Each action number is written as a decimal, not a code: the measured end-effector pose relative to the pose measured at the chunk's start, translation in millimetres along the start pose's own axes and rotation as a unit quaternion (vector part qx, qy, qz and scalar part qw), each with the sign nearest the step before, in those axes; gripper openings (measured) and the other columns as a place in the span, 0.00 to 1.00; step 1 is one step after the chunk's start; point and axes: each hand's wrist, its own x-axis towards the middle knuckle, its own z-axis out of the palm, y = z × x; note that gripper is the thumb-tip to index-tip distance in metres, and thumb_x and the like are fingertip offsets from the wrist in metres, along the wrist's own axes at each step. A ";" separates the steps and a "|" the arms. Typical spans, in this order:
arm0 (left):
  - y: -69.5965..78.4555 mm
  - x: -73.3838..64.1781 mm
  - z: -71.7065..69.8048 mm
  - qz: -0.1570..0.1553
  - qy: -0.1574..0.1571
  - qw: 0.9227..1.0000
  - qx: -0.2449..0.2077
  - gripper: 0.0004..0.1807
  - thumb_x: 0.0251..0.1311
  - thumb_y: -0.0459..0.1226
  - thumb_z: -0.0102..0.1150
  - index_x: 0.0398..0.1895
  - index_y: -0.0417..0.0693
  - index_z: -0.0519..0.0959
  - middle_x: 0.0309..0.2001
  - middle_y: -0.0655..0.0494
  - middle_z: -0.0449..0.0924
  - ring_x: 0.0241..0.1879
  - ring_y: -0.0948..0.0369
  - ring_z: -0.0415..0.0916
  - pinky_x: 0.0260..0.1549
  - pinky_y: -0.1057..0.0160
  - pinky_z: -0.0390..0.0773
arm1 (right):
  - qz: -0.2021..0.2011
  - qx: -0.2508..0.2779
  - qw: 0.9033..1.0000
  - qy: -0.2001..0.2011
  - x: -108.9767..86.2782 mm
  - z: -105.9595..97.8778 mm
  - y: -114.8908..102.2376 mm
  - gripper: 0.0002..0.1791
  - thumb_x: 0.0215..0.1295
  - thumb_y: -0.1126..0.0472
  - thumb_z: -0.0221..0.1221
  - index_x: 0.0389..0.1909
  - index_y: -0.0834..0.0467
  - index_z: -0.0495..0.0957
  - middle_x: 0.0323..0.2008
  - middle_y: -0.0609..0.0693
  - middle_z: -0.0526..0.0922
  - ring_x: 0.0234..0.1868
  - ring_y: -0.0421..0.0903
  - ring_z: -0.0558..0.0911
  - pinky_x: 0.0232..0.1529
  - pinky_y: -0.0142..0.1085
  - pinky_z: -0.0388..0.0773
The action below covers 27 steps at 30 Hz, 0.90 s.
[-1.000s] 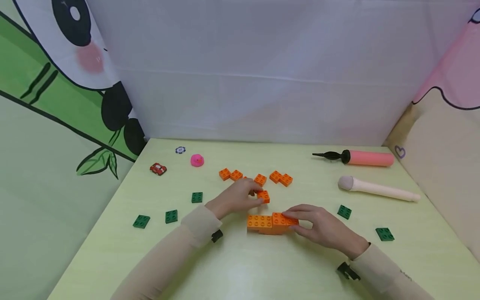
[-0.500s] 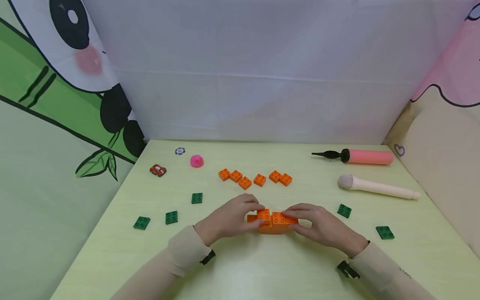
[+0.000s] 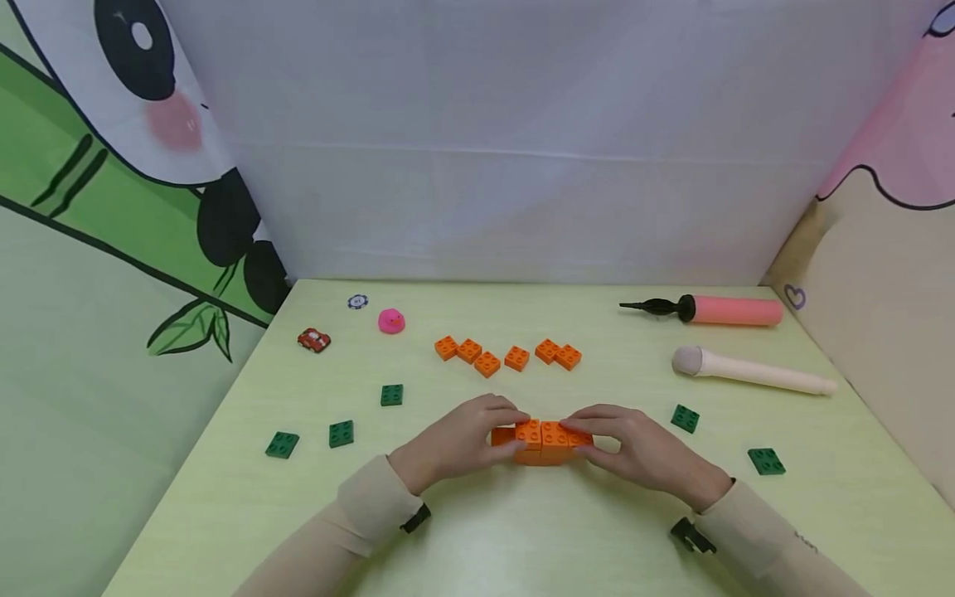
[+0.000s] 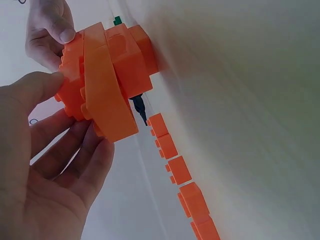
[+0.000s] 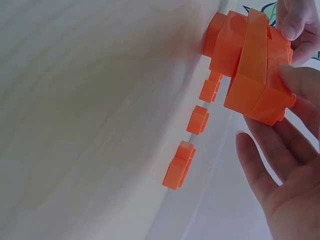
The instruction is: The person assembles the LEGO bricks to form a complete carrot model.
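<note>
An orange toy-brick stack [image 3: 550, 458] stands at the near middle of the table, narrower at its base than in its wide upper layer, as the left wrist view shows [image 4: 107, 85]. My left hand [image 3: 457, 445] pinches a small square orange brick [image 3: 528, 434] on top of the stack, thumb in front and fingers behind. Studs of the wide layer show to its left. At the stack's right end my right hand [image 3: 647, 454] holds another orange top brick [image 3: 579, 439] between thumb and fingers. Both bricks sit in the same top row, beside a further one [image 3: 554, 433].
Several loose orange bricks [image 3: 487, 364] lie in a row behind the stack. Green bricks [image 3: 341, 434] are spread left and right. Farther back are a red toy car [image 3: 314, 340], a pink duck [image 3: 391, 321], a chip [image 3: 357, 302], a pink pump [image 3: 734, 311] and a toy microphone [image 3: 753, 371].
My left hand has brought a small orange brick from behind the stack down onto its top, then shifted slightly right against the neighbouring brick. My right hand has stayed in place.
</note>
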 end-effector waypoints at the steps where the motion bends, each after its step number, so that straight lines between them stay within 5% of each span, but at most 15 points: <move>1: -0.1 0.4 0.2 0.000 -0.002 1.000 -0.002 0.21 0.66 0.47 0.62 0.58 0.49 0.82 0.51 0.58 0.82 0.52 0.62 0.77 0.56 0.64 0.77 | 0.000 0.001 1.000 0.000 0.1 0.1 0.1 0.21 0.66 0.58 0.65 0.60 0.48 0.81 0.54 0.40 0.81 0.55 0.41 0.81 0.54 0.41 0.81; 27: -6.5 3.0 -1.6 -0.011 -0.030 0.999 -0.036 0.24 0.66 0.50 0.62 0.60 0.51 0.81 0.51 0.61 0.81 0.50 0.64 0.77 0.54 0.66 0.78 | -0.002 0.013 1.000 0.004 -0.1 2.9 5.4 0.21 0.66 0.56 0.65 0.60 0.46 0.80 0.54 0.39 0.81 0.55 0.40 0.81 0.54 0.41 0.81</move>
